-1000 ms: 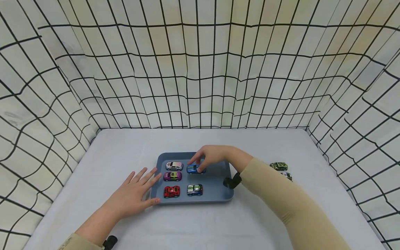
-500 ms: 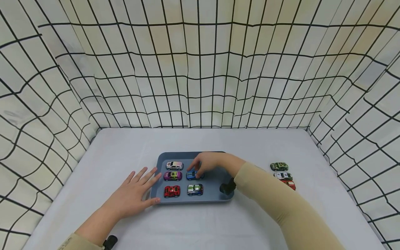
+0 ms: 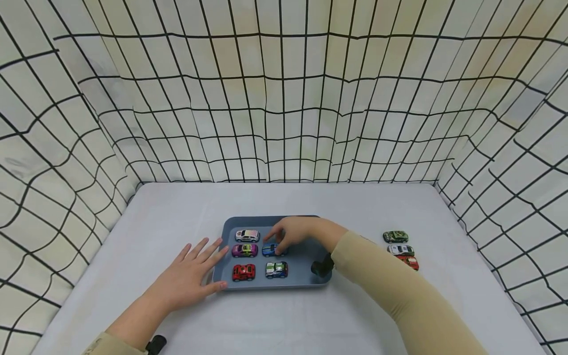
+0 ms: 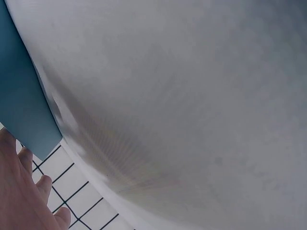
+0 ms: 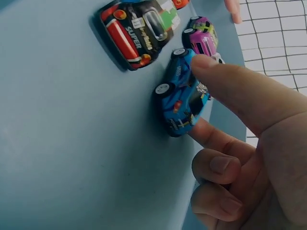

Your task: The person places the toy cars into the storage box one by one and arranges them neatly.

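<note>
My right hand [image 3: 293, 232] is over the blue-grey tray [image 3: 306, 281] with a blue toy car [image 3: 268, 249] between its thumb and index finger. In the right wrist view the thumb lies on one side of this toy car [image 5: 180, 98] and the index finger is at the other; the remaining fingers are curled. My left hand [image 3: 188, 276] has its fingers spread, fingertips and thumb at the tray's left edge. Left of the blue car are a white toy car [image 3: 247, 235] and a purple toy car [image 3: 244, 250]; nearer me are a red one [image 3: 243, 272] and a silver-green one [image 3: 276, 269].
To the right of the tray, on the white-covered table [image 3: 284, 320], a camouflage toy car [image 3: 395, 236], a white toy car [image 3: 401, 250] and a red toy car [image 3: 409, 262] stand close together. A black grid net [image 3: 284, 108] over pale walls borders the table's back and sides.
My right hand has brought the blue car toward me and slightly left, down beside the purple one. The left hand has stayed in place.
</note>
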`<state>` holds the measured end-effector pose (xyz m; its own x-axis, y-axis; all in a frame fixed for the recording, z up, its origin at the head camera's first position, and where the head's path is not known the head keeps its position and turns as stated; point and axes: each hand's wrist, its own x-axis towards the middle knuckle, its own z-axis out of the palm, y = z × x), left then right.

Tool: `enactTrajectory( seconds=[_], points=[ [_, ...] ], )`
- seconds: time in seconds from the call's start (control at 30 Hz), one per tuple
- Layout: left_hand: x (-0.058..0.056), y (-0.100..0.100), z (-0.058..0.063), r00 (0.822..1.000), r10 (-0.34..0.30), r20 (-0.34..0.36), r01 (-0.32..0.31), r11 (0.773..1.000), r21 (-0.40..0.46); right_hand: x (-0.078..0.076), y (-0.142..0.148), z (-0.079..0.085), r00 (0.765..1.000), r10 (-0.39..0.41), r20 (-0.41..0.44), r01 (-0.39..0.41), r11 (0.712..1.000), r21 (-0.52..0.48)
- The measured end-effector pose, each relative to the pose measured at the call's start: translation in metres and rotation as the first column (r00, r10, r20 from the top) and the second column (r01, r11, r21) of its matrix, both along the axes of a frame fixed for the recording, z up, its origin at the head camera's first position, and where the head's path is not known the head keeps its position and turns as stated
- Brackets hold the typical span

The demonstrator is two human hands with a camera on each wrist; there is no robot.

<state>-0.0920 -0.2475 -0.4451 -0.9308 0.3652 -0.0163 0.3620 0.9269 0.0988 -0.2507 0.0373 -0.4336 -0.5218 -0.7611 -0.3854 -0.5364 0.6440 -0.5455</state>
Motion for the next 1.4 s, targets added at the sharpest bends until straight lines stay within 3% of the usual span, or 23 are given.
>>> enactTrajectory(
  seconds=[0.3, 0.6, 0.73, 1.13, 1.4],
  points=[
    [0.000, 0.000, 0.001, 1.000, 0.004, 0.001, -0.004, 1.000, 0.001, -0.002, 0.005, 0.012, 0.999, -0.020, 0.030, 0.023, 0.996, -0.089],
    [0.000, -0.001, -0.001, 1.000, 0.005, -0.001, -0.005, 1.000, -0.004, -0.002, 0.018, 0.018, 1.000, 0.017, 0.004, -0.016, 0.989, -0.149],
    [0.001, -0.001, -0.001, 1.000, 0.005, -0.004, -0.005, 1.000, -0.004, 0.000, 0.031, 0.022, 1.000, -0.015, -0.026, 0.010, 0.987, -0.162],
    [-0.001, 0.002, 0.001, 1.000, 0.000, 0.002, 0.000, 1.000, 0.003, 0.012, 0.103, 0.033, 0.990, -0.107, -0.090, 0.091, 0.981, -0.169],
    [-0.001, 0.002, 0.001, 1.000, 0.002, 0.008, -0.002, 1.000, -0.003, 0.027, 0.162, 0.025, 0.981, -0.177, -0.078, 0.163, 0.974, -0.154]
  ],
)
